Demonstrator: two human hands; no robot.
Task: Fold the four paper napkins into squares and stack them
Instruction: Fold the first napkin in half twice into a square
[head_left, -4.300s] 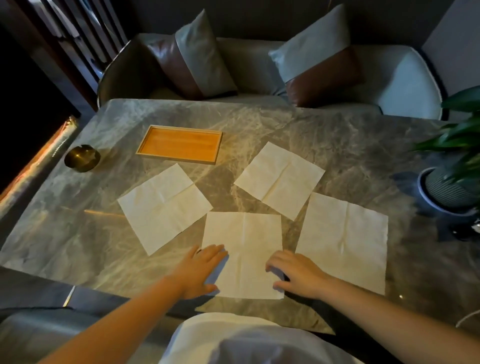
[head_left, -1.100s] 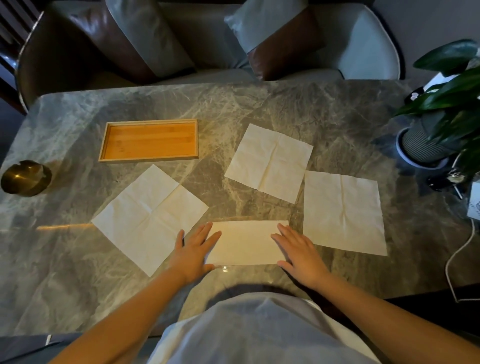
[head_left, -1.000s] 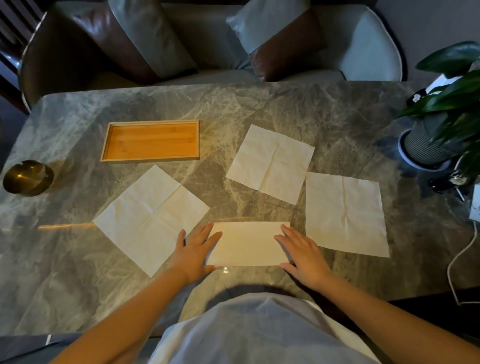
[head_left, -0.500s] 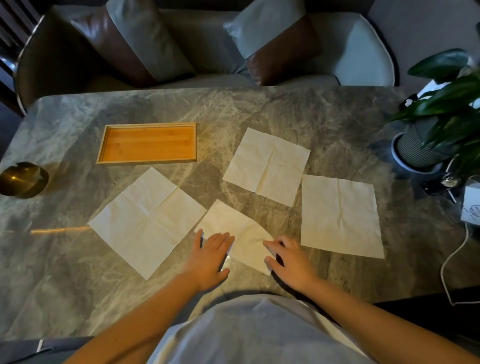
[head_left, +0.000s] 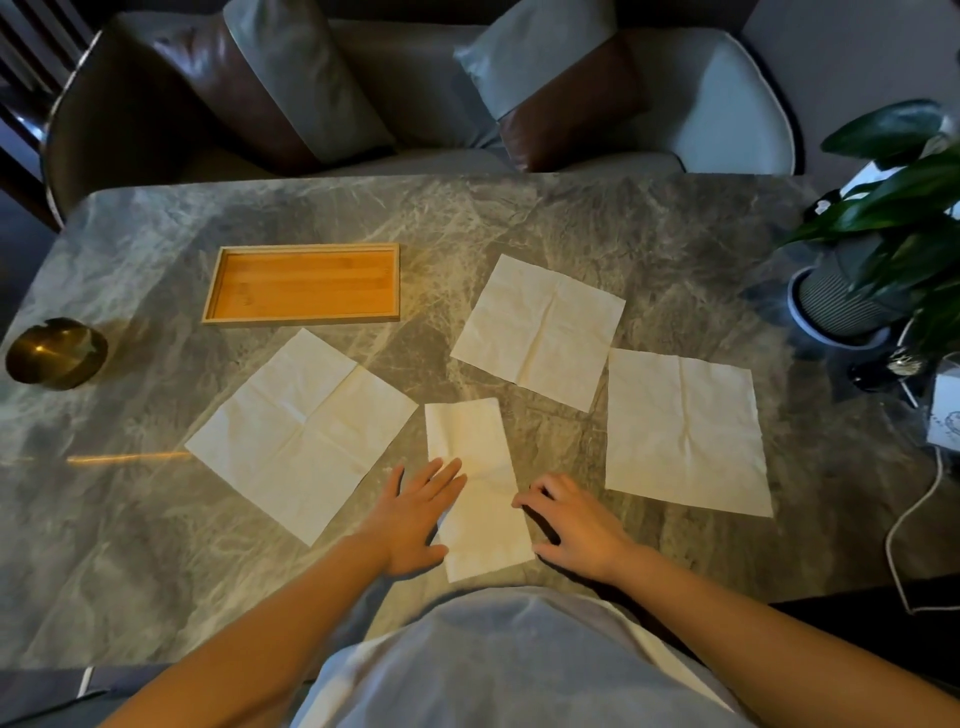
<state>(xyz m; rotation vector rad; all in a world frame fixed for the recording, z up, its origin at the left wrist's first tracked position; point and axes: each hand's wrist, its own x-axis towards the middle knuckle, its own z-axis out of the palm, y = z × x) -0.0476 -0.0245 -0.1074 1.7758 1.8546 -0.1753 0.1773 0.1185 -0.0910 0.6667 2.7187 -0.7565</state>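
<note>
At the surface's (head_left: 519, 223) near edge, left grip (head_left: 418, 512) flat on the flimsy folded napkin (head_left: 475, 452), right grip's (head_left: 569, 525) hold unclear; I'd pinch its far corners

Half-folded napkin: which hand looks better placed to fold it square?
Probably the right hand: its curled fingers sit at the napkin edge, ready to lift; the left hand lies flat on it.
</note>
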